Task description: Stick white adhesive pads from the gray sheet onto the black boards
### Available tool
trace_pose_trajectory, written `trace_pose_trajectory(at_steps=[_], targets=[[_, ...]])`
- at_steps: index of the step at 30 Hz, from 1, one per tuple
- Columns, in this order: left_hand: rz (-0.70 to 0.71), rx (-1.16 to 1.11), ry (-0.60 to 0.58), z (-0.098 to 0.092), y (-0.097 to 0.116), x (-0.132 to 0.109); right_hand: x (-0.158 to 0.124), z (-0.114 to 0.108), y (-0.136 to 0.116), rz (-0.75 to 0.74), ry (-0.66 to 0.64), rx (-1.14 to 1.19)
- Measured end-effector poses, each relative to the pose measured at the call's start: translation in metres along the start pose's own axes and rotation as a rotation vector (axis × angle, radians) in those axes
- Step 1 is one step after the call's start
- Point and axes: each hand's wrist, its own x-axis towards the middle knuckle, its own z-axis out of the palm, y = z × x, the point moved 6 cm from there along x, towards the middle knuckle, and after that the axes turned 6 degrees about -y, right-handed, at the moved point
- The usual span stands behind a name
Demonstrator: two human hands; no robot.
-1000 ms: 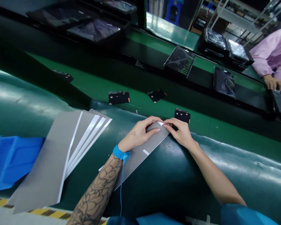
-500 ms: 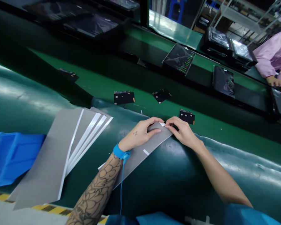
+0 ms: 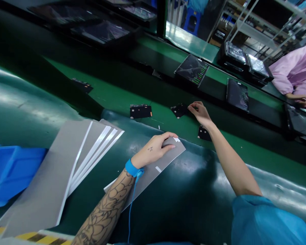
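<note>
My left hand [image 3: 153,149] rests on the far end of a grey sheet strip [image 3: 155,168] lying on the dark green table edge, thumb and fingers curled over it near a small white tab [image 3: 176,139]. My right hand [image 3: 200,112] is stretched out over the green conveyor belt [image 3: 117,97], fingertips touching a small black circuit board [image 3: 180,110]. Another black board [image 3: 203,133] lies partly under my right forearm. A third board [image 3: 140,111] sits further left on the belt.
A fanned stack of grey sheets [image 3: 63,170] lies to the left, next to a blue bin [image 3: 12,172]. Dark screens [image 3: 192,69] ride the far belt. A person in a pink sleeve [image 3: 290,73] works at the right.
My right hand left the corner of the grey strip and reached out across the belt to the black board. My left hand stayed on the strip.
</note>
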Motion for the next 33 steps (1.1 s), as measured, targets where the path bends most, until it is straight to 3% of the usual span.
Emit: trace_pose_trajectory(at_steps=[7,16,33], targets=[[0.001,0.007,0.000,-0.001,0.002,0.001,0.040,0.004,0.017,-0.054,-0.103,-0.174],[0.013,0.038,-0.003,-0.001,0.002,0.002,0.067,-0.008,0.011,-0.012,-0.527,-0.254],[0.016,0.047,0.000,-0.002,0.003,0.002,0.061,-0.019,0.022,0.012,-0.470,-0.256]])
